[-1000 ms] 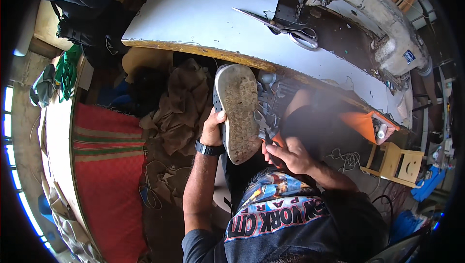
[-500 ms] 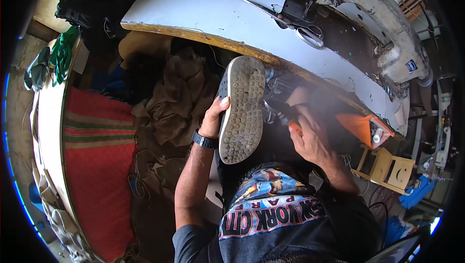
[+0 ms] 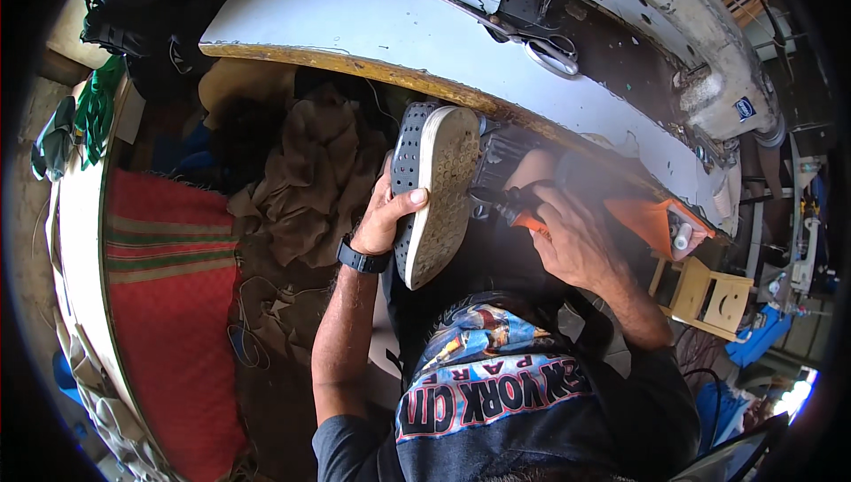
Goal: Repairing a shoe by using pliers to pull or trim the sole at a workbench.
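Note:
My left hand (image 3: pixel 387 216) grips a dark shoe (image 3: pixel 407 149) with small holes in its upper and a thick pale sole (image 3: pixel 448 189). The thumb presses along the sole's edge, and the shoe stands on its side with the worn, studded underside facing right. In my right hand (image 3: pixel 572 238) is an orange-and-black hand tool (image 3: pixel 523 216); its exact kind is hard to make out. Its dark tip points left, close to the sole, and I cannot tell whether it touches. Fingers wrap round the tool's body.
Ahead is a white worktable (image 3: pixel 337 12) with a worn wooden edge, carrying large scissors (image 3: pixel 514 31) and a sewing machine (image 3: pixel 709 47). Crumpled brown cloth (image 3: pixel 310 172) and a red striped cloth (image 3: pixel 173 322) lie left. An orange pouch (image 3: pixel 643 220) and small wooden chair (image 3: pixel 705 296) are right.
The shoe has turned, so more of its perforated upper shows and its sole faces further right. The tool in my right hand has moved left, closer to the sole.

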A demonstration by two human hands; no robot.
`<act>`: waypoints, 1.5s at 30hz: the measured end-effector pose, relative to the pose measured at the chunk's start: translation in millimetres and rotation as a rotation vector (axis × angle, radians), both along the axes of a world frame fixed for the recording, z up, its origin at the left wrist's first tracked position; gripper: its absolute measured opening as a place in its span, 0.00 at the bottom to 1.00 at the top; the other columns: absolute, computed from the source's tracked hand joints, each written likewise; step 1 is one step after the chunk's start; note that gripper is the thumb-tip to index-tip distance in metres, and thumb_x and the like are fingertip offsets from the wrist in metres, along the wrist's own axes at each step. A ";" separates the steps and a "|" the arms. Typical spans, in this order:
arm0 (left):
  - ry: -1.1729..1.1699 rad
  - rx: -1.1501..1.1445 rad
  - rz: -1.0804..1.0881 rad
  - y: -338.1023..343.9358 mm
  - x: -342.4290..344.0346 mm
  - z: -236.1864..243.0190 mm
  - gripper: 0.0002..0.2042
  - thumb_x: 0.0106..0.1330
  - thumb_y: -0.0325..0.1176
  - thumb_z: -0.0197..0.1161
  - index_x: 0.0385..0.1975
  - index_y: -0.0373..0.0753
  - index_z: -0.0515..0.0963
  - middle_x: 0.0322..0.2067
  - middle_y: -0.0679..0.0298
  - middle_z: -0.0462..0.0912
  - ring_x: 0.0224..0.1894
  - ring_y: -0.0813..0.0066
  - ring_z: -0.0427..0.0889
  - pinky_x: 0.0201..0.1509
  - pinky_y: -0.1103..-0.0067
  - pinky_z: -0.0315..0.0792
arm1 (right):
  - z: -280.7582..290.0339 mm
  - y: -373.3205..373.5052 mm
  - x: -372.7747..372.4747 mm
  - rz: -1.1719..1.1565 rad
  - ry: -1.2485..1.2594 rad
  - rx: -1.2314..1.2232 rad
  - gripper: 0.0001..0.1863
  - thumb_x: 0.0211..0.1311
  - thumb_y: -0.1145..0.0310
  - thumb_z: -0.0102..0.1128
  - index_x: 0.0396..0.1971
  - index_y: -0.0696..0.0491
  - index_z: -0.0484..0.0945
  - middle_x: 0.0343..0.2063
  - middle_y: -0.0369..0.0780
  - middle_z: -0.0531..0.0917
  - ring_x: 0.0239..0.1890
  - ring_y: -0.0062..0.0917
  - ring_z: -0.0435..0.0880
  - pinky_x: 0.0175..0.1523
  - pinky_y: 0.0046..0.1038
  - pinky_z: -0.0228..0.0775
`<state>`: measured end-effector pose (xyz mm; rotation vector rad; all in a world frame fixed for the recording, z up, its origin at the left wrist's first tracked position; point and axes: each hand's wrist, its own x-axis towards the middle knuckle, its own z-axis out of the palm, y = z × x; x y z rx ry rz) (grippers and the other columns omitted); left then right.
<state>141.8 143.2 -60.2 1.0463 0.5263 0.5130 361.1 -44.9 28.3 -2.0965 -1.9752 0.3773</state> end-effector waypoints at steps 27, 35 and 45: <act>-0.605 -0.710 0.009 -21.0 5.6 12.5 0.38 0.66 0.63 0.48 0.62 0.33 0.67 0.46 0.45 0.79 0.38 0.54 0.85 0.39 0.65 0.84 | -70.1 34.7 -46.3 -0.033 1.067 0.370 0.14 0.64 0.71 0.61 0.47 0.60 0.76 0.33 0.38 0.80 0.33 0.23 0.76 0.42 0.25 0.69; -0.554 -0.604 0.064 -14.9 3.3 -9.1 0.39 0.63 0.60 0.55 0.63 0.31 0.65 0.49 0.42 0.78 0.42 0.50 0.85 0.42 0.63 0.84 | -58.5 19.0 -33.3 -0.212 1.017 0.213 0.16 0.64 0.71 0.60 0.50 0.59 0.76 0.38 0.38 0.81 0.39 0.22 0.77 0.48 0.26 0.69; -0.545 -0.643 -0.004 -17.3 5.7 -10.6 0.40 0.58 0.56 0.59 0.65 0.31 0.62 0.51 0.39 0.76 0.45 0.46 0.84 0.46 0.60 0.83 | -42.6 19.9 -29.4 -0.189 0.890 0.214 0.18 0.67 0.68 0.59 0.52 0.61 0.74 0.38 0.39 0.80 0.38 0.22 0.76 0.47 0.25 0.70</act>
